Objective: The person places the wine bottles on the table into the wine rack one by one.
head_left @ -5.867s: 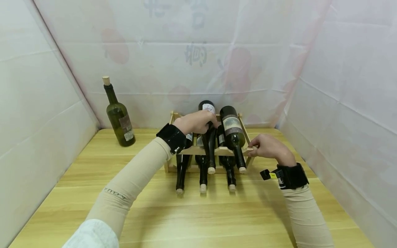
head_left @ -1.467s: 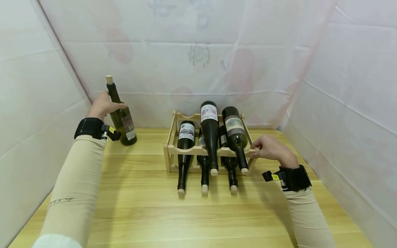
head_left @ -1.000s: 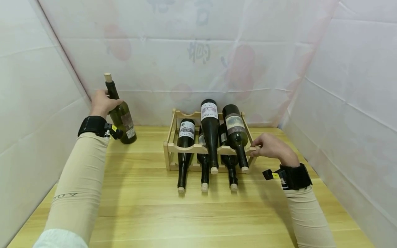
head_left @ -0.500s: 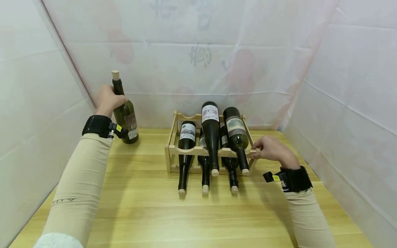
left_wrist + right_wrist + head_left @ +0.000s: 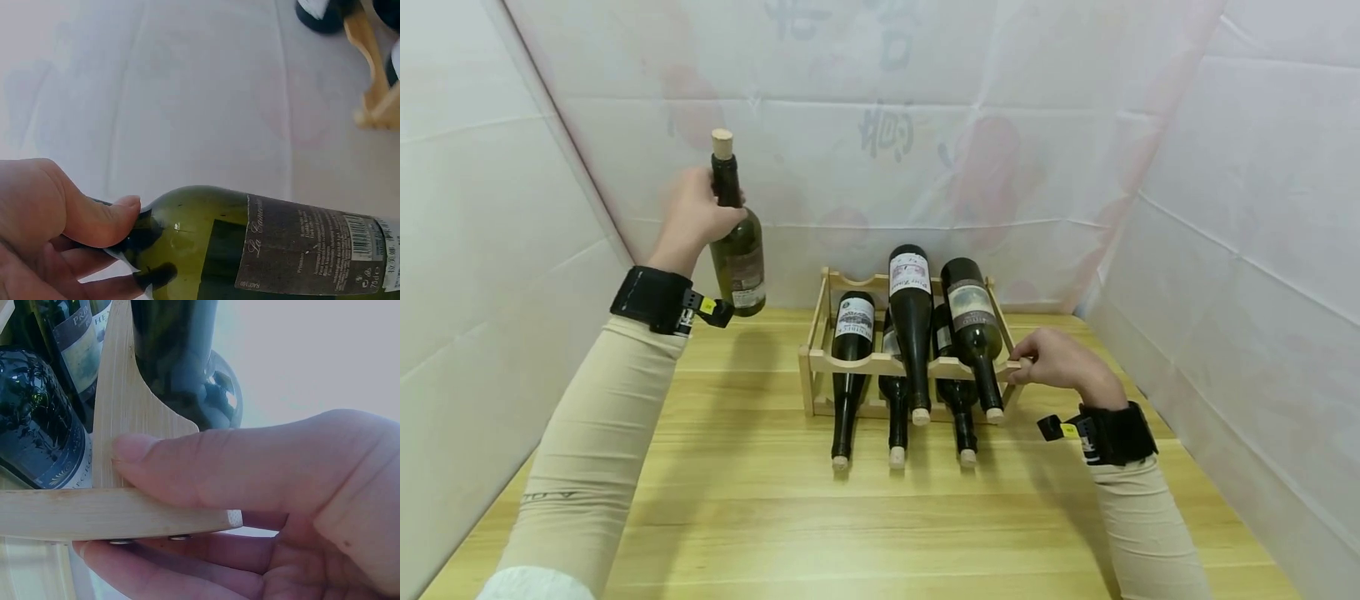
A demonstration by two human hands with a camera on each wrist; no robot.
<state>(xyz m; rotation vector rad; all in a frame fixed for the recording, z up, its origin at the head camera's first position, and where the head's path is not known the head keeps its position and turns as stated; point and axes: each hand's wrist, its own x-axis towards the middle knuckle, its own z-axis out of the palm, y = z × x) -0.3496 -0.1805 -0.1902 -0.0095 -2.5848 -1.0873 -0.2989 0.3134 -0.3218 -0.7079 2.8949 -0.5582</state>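
Observation:
A green corked wine bottle [image 5: 741, 258] hangs above the table at the left, nearly upright. My left hand [image 5: 695, 210] grips it round the neck; in the left wrist view thumb and fingers wrap below the shoulder and the dark label [image 5: 306, 247] shows. My right hand [image 5: 1060, 360] pinches the front right corner of the wooden wine rack [image 5: 868, 364], thumb on top and fingers beneath, as the right wrist view shows. Two bottles lie on the rack's upper level, a white-labelled bottle [image 5: 912, 312] and a cream-labelled bottle [image 5: 972, 312]. Several more lie below, necks toward me.
The lower left bottle [image 5: 852, 333] has its corked neck jutting past the rack's front, like its neighbours. A wooden table [image 5: 820, 533] carries the rack. Pale cloth walls [image 5: 805, 167] stand behind and at both sides.
The left hand went from the racked white-labelled bottle to the green bottle, took its neck, then lifted it off the table and rightward. My right hand keeps its hold on the rack.

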